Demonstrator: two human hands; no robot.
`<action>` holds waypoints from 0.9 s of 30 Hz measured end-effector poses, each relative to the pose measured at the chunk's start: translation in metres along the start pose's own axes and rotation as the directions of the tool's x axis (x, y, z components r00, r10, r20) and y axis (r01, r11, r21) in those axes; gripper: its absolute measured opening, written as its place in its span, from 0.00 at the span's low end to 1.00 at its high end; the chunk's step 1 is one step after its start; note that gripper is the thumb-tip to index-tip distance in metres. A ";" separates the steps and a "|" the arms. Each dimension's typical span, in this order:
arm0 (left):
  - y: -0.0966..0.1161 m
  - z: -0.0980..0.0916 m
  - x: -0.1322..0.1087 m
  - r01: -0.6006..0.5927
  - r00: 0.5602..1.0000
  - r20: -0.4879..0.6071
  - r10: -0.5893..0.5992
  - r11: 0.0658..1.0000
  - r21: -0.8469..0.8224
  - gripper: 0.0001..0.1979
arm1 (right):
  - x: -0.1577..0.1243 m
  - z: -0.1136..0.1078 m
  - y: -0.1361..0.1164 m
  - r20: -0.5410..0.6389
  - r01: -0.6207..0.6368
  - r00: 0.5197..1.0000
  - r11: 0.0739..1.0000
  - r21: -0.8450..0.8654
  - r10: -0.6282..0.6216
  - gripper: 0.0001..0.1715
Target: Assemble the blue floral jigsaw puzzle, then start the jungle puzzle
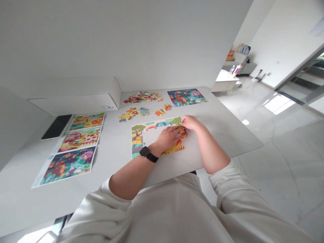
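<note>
A partly joined jigsaw puzzle [137,138] lies on the table in front of me, its border forming a frame around bare tabletop. My left hand [168,137], a black watch [149,154] on its wrist, rests flat with fingers stretched over the puzzle's right part. At the upper right corner, my right hand [189,123] has its fingers bent together on a puzzle piece at the edge; the fingertips partly hide it. Just below are reddish joined pieces [184,132]. Yellow pieces [174,148] along the bottom edge are partly covered by my left hand.
Behind the puzzle lie a heap of loose pieces [144,97], a joined yellow cluster [131,114], a smaller cluster [160,112] and a finished dark-blue puzzle [186,97]. To the left are a picture sheet [80,139], a dark tablet-like device [57,127] and a white box [76,105].
</note>
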State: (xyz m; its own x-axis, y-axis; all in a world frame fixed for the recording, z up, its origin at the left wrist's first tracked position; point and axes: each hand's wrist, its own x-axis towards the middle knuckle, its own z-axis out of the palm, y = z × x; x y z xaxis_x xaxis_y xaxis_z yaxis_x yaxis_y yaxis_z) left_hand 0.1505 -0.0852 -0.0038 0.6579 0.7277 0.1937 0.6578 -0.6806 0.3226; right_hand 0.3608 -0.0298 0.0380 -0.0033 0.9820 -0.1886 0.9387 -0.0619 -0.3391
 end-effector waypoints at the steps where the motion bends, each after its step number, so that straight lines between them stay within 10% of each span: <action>1: 0.000 0.000 0.000 0.003 1.000 0.004 -0.003 1.000 0.002 0.27 | -0.001 0.000 -0.001 -0.006 0.005 1.000 1.000 -0.015 -0.005 0.12; 27: 0.005 -0.004 -0.006 -0.034 0.997 0.072 0.033 0.999 0.011 0.24 | -0.002 0.001 -0.002 -0.034 0.056 0.998 0.995 -0.078 -0.059 0.13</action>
State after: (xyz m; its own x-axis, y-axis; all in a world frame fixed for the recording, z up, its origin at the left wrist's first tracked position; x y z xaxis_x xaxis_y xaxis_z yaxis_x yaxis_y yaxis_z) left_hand 0.1483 -0.0932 0.0003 0.7039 0.6969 0.1375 0.6391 -0.7058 0.3055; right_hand 0.3591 -0.0316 0.0384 -0.0470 0.9894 -0.1372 0.9610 0.0074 -0.2763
